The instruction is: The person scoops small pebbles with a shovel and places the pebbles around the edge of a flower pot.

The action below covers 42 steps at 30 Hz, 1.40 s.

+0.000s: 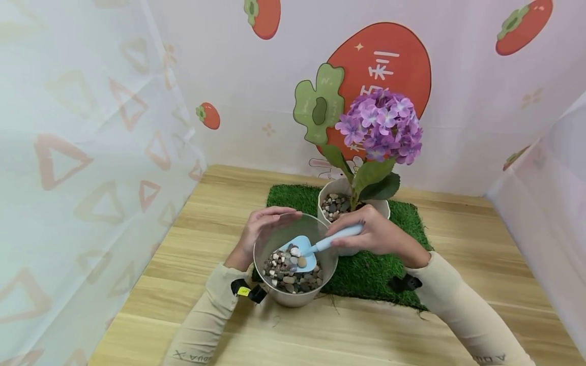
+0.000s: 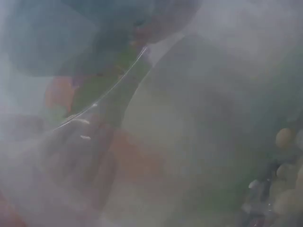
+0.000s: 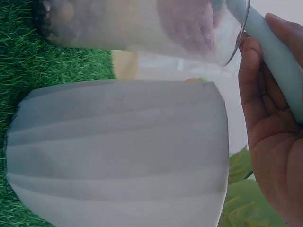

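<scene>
In the head view my left hand (image 1: 254, 231) grips the far left side of a clear plastic container (image 1: 293, 300), its fingers behind the rim. Mixed pebbles (image 1: 293, 280) cover the container's bottom. My right hand (image 1: 377, 233) holds a light blue hand trowel (image 1: 339, 236) by its handle. The trowel's blade is tilted down inside the container, with several pebbles (image 1: 295, 252) on it. Close behind my right hand stands a white ribbed flowerpot (image 1: 324, 196), also large in the right wrist view. The left wrist view is hazy, seen through the clear wall, with pebbles (image 2: 284, 137) at right.
The pot holds pebbles (image 1: 333, 205) and a purple hydrangea (image 1: 382, 124) with green leaves. It stands on a green artificial grass mat (image 1: 375, 279) on a wooden table (image 1: 165, 274). Printed cloth (image 1: 256, 76) hangs behind and at both sides.
</scene>
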Motion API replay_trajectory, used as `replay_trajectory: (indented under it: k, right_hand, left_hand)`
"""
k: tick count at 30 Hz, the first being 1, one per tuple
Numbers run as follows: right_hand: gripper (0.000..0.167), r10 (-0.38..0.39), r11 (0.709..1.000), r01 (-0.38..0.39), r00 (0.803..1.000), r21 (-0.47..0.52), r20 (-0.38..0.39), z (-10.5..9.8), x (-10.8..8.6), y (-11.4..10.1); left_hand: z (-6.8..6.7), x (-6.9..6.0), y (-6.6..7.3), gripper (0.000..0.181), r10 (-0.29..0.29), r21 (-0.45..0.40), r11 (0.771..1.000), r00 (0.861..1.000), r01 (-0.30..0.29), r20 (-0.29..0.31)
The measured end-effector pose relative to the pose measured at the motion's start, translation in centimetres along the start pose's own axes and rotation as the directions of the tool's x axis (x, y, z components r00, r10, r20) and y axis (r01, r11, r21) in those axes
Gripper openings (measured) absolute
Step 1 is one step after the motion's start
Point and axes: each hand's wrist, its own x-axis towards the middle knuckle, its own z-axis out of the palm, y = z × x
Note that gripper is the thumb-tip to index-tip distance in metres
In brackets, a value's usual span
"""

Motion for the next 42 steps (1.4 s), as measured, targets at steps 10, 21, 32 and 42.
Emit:
replay_trajectory:
  k: [10, 21, 32, 42]
  right_hand:
    - [0.024, 0.078, 0.997, -0.078, 0.993, 0.005, -0.086, -0.6, -1.4, -0.4]
    - [0.024, 0.086, 0.994, -0.098, 0.977, -0.051, -0.195, -1.8, -3.2, -1.2]
    - [0.028, 0.089, 0.989, -0.119, 0.957, -0.092, -0.277, -3.6, -5.0, -2.3]
    - [0.03, 0.1, 0.982, -0.15, 0.929, -0.116, -0.356, -5.5, -7.1, -3.3]
  left_hand:
    - [0.1, -0.1, 0.1, 0.037, -0.017, -0.006, 1.0, 1.0, 0.017, -0.01]
    - [-0.1, -0.2, 0.1, 0.039, 0.008, 0.003, 1.0, 1.0, -0.008, 0.01]
    - [-0.2, 0.0, 0.0, 0.04, 0.041, -0.01, 0.999, 0.998, -0.041, 0.037]
    - [-0.2, 0.0, 0.0, 0.041, 0.028, -0.046, 0.999, 0.999, -0.026, 0.034]
